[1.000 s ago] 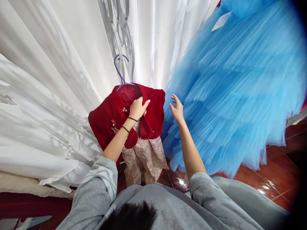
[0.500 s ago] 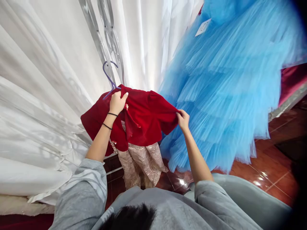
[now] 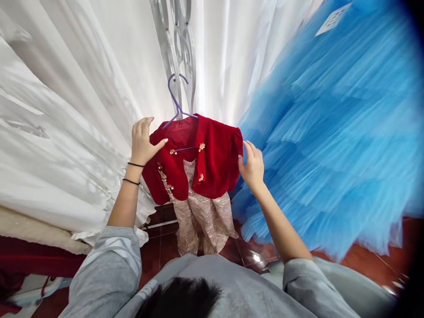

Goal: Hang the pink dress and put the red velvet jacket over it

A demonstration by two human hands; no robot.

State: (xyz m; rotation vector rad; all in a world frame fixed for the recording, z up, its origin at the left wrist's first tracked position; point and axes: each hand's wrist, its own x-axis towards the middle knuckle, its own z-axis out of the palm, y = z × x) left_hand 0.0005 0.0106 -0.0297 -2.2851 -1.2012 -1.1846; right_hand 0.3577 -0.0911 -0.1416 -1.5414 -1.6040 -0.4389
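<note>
A short red velvet jacket with jewelled flower clasps hangs on a purple hanger. Beneath it shows a pale pink, glittery garment reaching down toward the floor. My left hand, wearing two black bands at the wrist, is spread at the jacket's left shoulder, its thumb pointing across the fabric. On the other side, my right hand has fingers and thumb apart at the sleeve's outer edge; whether it touches the cloth I cannot tell. Neither hand grips anything.
The hanger's hook catches on an ornate silver metal stand in front of white draped curtains. A layered blue tulle dress with a white tag fills the right side. Reddish tiles form the floor.
Both hands have let go of the jacket, which was gathered and stretched at the sleeve. Its front now hangs parted and facing me. The view has shifted, so the jacket sits further right.
</note>
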